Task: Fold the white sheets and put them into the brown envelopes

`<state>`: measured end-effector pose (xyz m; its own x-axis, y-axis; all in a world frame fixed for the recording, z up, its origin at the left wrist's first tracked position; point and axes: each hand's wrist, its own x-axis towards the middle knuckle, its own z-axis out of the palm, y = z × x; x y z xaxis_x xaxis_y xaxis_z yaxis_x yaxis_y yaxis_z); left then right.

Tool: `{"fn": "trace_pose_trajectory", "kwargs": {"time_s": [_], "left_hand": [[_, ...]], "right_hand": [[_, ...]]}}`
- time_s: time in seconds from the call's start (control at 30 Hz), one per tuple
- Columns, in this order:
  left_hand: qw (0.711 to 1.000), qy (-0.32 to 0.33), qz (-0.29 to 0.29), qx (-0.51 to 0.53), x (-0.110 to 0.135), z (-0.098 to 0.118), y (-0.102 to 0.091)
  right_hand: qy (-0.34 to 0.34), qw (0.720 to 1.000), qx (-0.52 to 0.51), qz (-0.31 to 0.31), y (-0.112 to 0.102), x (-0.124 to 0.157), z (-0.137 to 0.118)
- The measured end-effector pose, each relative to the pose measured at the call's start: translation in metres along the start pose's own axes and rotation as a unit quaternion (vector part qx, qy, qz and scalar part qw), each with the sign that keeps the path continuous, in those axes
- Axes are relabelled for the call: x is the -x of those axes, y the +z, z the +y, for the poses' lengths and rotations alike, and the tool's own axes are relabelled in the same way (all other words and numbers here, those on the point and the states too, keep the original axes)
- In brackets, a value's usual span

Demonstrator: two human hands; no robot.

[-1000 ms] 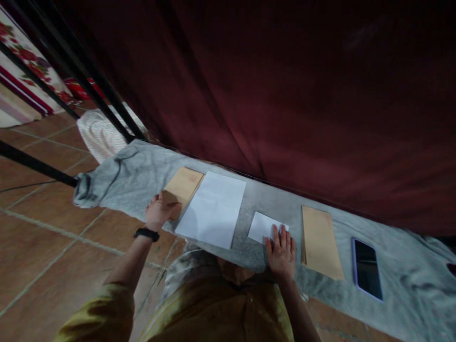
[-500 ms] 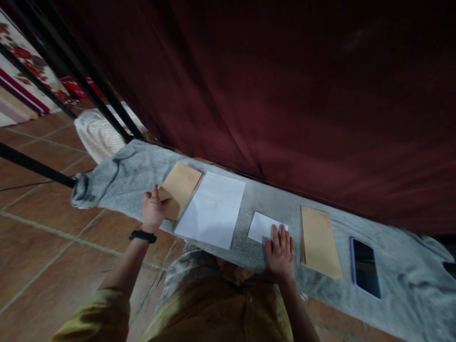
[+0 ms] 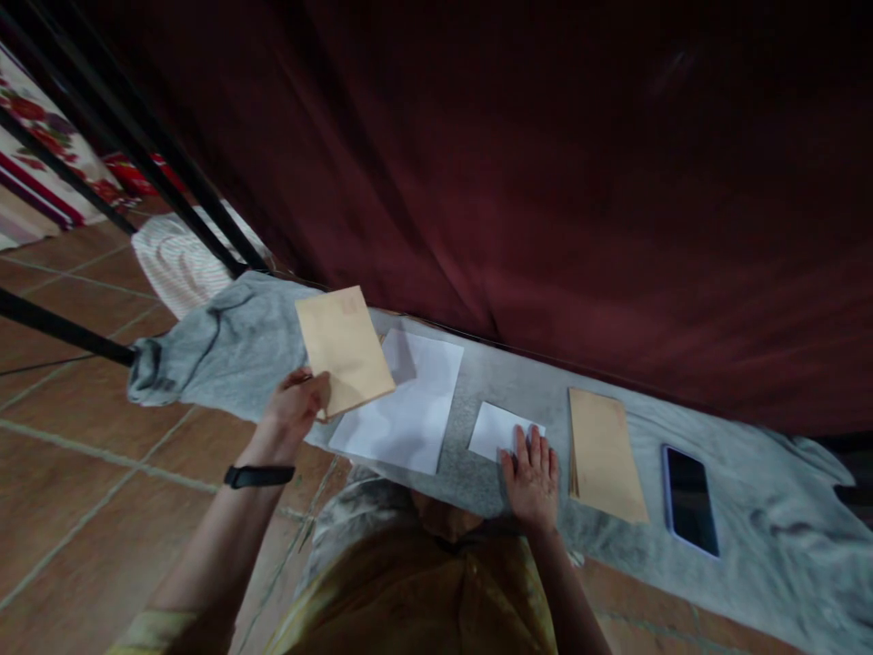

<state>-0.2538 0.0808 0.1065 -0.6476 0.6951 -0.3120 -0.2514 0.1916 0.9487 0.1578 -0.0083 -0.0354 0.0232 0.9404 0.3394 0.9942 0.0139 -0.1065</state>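
Note:
My left hand (image 3: 298, 400) is closed on the lower left edge of a brown envelope (image 3: 346, 347), which it holds raised and tilted above the cloth. The envelope overlaps the left side of a stack of white paper (image 3: 416, 409). My right hand (image 3: 532, 478) lies flat with fingers spread, its fingertips on a small folded white sheet (image 3: 491, 430). Just right of that hand is a stack of brown envelopes (image 3: 607, 455) lying on the cloth. What lies under the raised envelope is mostly hidden.
A grey cloth (image 3: 232, 346) covers the long narrow surface. A phone (image 3: 690, 500) lies at its right. Behind hangs a dark red curtain (image 3: 511, 182). Black metal bars (image 3: 61, 323) stand at the left, near a striped cloth (image 3: 177, 255) on the tiled floor (image 3: 75, 473).
My left hand has closed on a brown envelope, lifted it off the cloth and turned it. My right hand stays on the small white sheet.

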Motion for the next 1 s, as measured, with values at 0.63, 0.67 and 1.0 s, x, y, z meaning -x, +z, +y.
{"fn": "trace_pose_trajectory", "kwargs": {"time_s": [0.63,0.67,1.0], "left_hand": [[0.979,-0.109,-0.164,0.053,0.098,-0.110,0.086],[0.979,-0.110,-0.165,0.052,0.098,-0.110,0.086],[0.974,-0.150,-0.155,0.067,0.110,-0.120,0.076]], "right_hand": [[0.016,0.999,-0.019,-0.023,-0.004,-0.005,0.000],[0.017,0.999,-0.020,-0.025,-0.004,-0.005,0.000],[0.013,0.999,-0.017,-0.027,-0.008,-0.006,-0.001]]}}
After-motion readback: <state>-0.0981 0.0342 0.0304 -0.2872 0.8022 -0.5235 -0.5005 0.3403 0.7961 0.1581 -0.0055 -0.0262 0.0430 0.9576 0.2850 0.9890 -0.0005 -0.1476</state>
